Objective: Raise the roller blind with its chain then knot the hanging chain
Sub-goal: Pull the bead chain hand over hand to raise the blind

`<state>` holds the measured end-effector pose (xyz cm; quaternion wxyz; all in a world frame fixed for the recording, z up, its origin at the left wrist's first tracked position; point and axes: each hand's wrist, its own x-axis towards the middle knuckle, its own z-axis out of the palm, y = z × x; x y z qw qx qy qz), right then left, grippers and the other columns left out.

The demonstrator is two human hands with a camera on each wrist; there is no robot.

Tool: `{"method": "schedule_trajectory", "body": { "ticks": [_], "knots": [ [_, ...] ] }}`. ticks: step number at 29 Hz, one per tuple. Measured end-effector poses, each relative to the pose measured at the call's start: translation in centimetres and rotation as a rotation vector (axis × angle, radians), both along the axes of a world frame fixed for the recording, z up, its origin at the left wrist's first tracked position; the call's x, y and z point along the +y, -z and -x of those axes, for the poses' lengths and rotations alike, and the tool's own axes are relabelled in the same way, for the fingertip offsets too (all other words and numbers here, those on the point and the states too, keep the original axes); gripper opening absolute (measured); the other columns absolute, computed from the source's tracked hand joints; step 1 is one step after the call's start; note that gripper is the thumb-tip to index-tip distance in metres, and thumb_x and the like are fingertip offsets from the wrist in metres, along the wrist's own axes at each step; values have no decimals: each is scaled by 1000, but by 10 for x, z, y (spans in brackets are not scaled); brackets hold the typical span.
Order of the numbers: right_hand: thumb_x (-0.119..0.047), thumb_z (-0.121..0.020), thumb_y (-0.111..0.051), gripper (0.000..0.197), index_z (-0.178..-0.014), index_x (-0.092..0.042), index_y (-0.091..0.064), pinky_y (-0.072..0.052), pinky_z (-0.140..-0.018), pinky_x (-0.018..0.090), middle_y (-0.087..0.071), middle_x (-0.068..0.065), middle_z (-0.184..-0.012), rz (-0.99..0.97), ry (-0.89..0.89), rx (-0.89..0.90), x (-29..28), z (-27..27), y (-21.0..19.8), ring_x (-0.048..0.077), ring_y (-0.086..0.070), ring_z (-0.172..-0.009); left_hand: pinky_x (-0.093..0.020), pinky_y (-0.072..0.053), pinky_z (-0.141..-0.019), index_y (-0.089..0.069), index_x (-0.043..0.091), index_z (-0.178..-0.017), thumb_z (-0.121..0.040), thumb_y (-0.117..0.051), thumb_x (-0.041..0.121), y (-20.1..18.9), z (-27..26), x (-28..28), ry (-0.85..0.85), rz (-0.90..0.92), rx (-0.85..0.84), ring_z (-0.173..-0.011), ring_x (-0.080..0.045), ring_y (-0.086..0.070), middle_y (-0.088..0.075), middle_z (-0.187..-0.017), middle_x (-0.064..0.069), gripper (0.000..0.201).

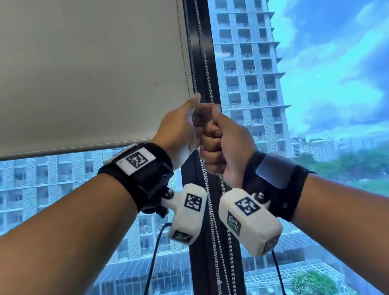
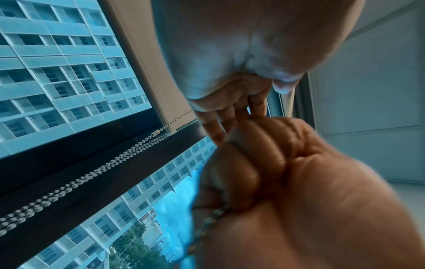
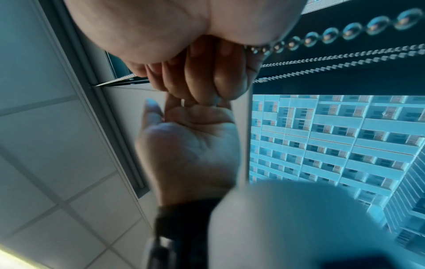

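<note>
The pale grey roller blind (image 1: 69, 77) covers the upper left pane, its bottom edge at about wrist height. A metal bead chain (image 1: 207, 72) hangs in several strands along the dark window post. My right hand (image 1: 224, 141) is a fist round one strand, which leaves below the fist (image 3: 345, 31). My left hand (image 1: 184, 129) is right beside it, thumb up, fingers (image 2: 230, 116) fairly straight and touching the right hand's fingers (image 3: 207, 72). Its palm (image 3: 188, 145) is empty. A strand passes close by the left thumb; whether the fingers hold it is hidden.
The dark window post (image 1: 200, 244) runs floor to ceiling behind the chain. Glass panes lie on both sides, with tower blocks (image 1: 244, 43) outside. Black cables (image 1: 151, 263) hang from the white wrist cameras under both wrists. Loose chain strands (image 2: 92, 172) hang below the hands.
</note>
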<state>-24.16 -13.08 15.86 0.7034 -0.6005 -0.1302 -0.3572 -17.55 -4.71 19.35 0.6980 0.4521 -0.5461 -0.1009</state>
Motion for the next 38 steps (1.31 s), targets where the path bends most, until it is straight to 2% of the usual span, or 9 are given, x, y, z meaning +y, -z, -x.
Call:
{"method": "schedule_trajectory", "body": {
  "ticks": [3, 5, 8, 12, 18, 23, 33, 36, 38],
  "knots": [
    [-57, -96, -41, 53, -56, -26, -24, -9, -43, 12, -18, -7, -44, -42, -34, 16, 0, -3, 14, 7, -12, -32, -38, -51, -76, -55, -9, -123, -106, -35, 36, -4, 16, -3, -13, -33, -17, -83, -31, -66, -66, -96, -19, 52],
    [-51, -95, -44, 49, -57, -26, -27, 0, -47, 21, -18, -8, -46, -76, -84, 9, -3, -5, 22, 7, -10, -36, -42, -52, -81, -55, -6, -119, -106, -36, 33, -5, 24, -6, 4, -1, 34, -78, -29, -66, -63, -88, -16, 45],
    [-35, -84, -43, 33, -56, -25, -28, 5, -62, 39, -19, -7, -47, -57, -92, 67, -6, -6, 35, 15, -1, -53, -31, -48, -55, -56, 4, -107, -105, -41, 30, -6, 26, -9, 13, 57, 136, -55, -15, -43, -46, -69, -4, 30],
    [-27, -67, -46, 21, -55, -21, -30, 7, -68, 43, -18, -4, -53, -33, -120, 108, -11, -12, 58, 20, 6, -64, -21, -11, -41, -43, 21, -69, -103, -38, 35, 8, 24, -15, 6, 27, 173, -52, -11, -11, -25, -57, 7, 37],
    [-10, -86, -35, 20, -83, -5, -54, -41, -60, 28, -55, 9, -71, 95, -54, 228, -25, -1, 61, 18, -50, -60, -19, -6, -42, -29, 26, -60, -103, -38, 39, 31, 21, -16, 10, 85, 229, -52, -13, -5, -17, -57, 6, 46],
    [0, -80, -39, 23, -88, -9, -59, -45, -68, 31, -56, 10, -82, 383, 90, 226, -42, 7, 25, 17, -54, -68, -14, -13, -37, -30, 26, -59, -103, -38, 36, 39, 22, -22, 17, 112, 238, -42, -10, -9, -16, -57, 5, 46],
    [-23, -90, -43, 23, -91, -9, -60, -46, -57, 25, -59, 7, -76, 127, 107, 90, -13, 15, -63, 19, -54, -61, -25, -5, -48, -42, 28, -61, -101, -43, 34, 68, 35, -24, -4, 71, 253, -46, -10, -14, -25, -55, 5, 40],
    [-46, -99, -37, 42, -65, -22, -41, -19, -44, 16, -31, -4, -56, 64, 47, 114, 0, 11, -69, 11, -26, -39, -30, -16, -52, -52, 28, -50, -97, -50, 29, 77, 34, -24, -66, 93, 175, -51, -13, -27, -39, -51, 9, 47],
    [-53, -100, -34, 52, -58, -23, -34, -14, -40, 10, -23, -7, -45, 37, 69, 89, 5, 8, -63, 9, -16, -32, -27, -38, -58, -56, 33, -65, -86, -50, 26, 79, 28, -24, -145, 99, 60, -59, -8, -46, -53, -64, 12, 24]
  ]
}}
